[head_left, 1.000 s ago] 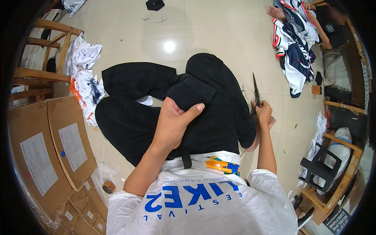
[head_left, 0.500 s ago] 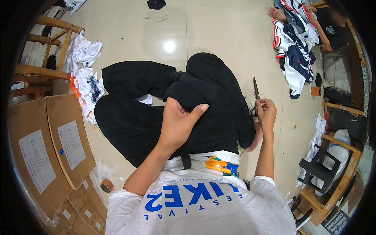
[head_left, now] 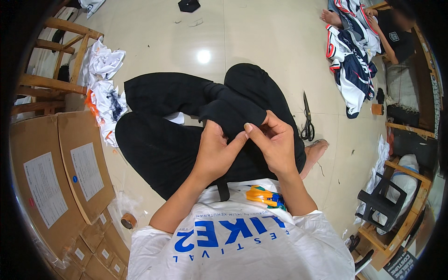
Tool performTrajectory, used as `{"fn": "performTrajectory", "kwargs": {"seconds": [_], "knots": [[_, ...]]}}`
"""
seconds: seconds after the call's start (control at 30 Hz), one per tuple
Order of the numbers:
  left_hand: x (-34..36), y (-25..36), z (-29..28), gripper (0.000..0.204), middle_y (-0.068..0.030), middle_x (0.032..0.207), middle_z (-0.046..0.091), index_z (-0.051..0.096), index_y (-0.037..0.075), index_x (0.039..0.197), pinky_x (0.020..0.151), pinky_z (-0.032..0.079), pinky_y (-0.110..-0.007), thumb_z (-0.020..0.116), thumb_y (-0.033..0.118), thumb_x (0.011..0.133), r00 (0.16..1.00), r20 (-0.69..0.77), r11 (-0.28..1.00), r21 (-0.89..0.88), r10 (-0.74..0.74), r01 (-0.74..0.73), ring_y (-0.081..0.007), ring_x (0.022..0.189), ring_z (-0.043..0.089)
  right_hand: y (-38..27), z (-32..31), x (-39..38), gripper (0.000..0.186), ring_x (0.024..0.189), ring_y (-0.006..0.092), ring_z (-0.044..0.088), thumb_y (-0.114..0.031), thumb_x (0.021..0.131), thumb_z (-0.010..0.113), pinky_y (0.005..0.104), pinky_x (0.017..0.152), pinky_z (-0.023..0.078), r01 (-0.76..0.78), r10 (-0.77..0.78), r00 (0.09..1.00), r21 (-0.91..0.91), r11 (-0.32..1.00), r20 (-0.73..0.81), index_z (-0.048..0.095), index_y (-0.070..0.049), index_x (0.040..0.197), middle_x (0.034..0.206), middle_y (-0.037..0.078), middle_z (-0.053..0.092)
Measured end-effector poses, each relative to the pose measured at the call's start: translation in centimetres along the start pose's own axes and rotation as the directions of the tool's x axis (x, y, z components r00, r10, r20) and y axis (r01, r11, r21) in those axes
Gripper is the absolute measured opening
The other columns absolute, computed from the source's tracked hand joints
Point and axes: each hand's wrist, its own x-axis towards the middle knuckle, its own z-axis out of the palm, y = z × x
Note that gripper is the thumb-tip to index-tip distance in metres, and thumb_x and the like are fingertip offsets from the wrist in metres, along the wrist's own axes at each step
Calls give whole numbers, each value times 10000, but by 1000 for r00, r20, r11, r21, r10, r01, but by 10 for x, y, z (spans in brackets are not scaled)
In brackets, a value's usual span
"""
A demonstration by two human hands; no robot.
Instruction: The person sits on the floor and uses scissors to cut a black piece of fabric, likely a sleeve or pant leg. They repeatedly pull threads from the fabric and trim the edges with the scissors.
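Observation:
Across my lap of black trousers lies a piece of black cloth [head_left: 232, 108], its edge bunched up between my hands. My left hand [head_left: 216, 150] is closed on its near edge, thumb on top and fingers tucked under the fabric. My right hand [head_left: 277, 145] pinches the same edge a little to the right, and the two thumb tips almost meet. Folds hide most of the fingers. A pair of black scissors [head_left: 307, 122] rests on the floor right of my knee, blades pointing away, close to my bare foot [head_left: 315, 153].
Cardboard boxes [head_left: 42, 172] are stacked at the left, with white cloths [head_left: 103, 63] beside a wooden frame [head_left: 56, 84] beyond them. At the far right a person [head_left: 394, 35] sits with navy and white jerseys [head_left: 352, 70]. A black plastic stool [head_left: 381, 199] lies at the right.
My right hand has come from the scissors to the black cloth and now pinches its edge. The scissors stay on the floor. My left hand keeps its hold.

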Motion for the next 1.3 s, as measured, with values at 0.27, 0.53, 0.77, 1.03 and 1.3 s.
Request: {"fn": "performTrajectory", "kwargs": {"seconds": [0.27, 0.53, 0.77, 1.03, 1.3], "knots": [[3, 3, 0, 540, -156, 1325, 610, 438, -45, 1387, 1086, 511, -361, 719, -63, 926, 1000, -6, 999, -44, 14, -15, -207, 1226, 625, -8, -4, 3, 176, 713, -2, 453, -58, 947, 739, 203, 620, 365, -47, 46, 998, 11, 999, 43, 601, -50, 838, 793, -59, 532], [5, 5, -2, 521, -160, 1303, 626, 456, -50, 1374, 1068, 526, -358, 721, -58, 926, 1000, -2, 999, -38, 17, -17, -205, 1212, 635, -10, -8, 3, 103, 773, 15, 479, -64, 980, 678, 200, 677, 397, -56, 61, 993, -50, 997, 97, 606, -35, 913, 883, -42, 560], [6, 3, -2, 524, -160, 1321, 615, 446, -50, 1382, 1081, 514, -361, 706, -70, 928, 999, 26, 999, -23, 42, -42, -209, 1222, 629, -10, -6, 5, 168, 740, 44, 470, -86, 918, 750, 232, 677, 399, -5, 10, 999, -88, 996, 53, 606, -35, 847, 813, -38, 528], [2, 5, -3, 538, -164, 1346, 598, 422, -56, 1393, 1095, 500, -368, 691, -81, 928, 1000, 23, 999, 34, -4, 3, -215, 1248, 612, -9, -3, 7, 193, 727, 59, 471, -86, 884, 772, 242, 674, 398, -9, 11, 1000, -78, 997, 23, 608, -31, 799, 759, -25, 525], [0, 6, -1, 573, -173, 1361, 590, 406, -59, 1414, 1126, 472, -371, 704, -74, 924, 1000, 11, 999, 49, -6, 5, -229, 1279, 594, -6, -6, 5, 153, 729, 64, 468, -78, 870, 768, 253, 681, 400, 0, 2, 1000, -142, 990, 13, 632, -35, 817, 756, -32, 525]]}}
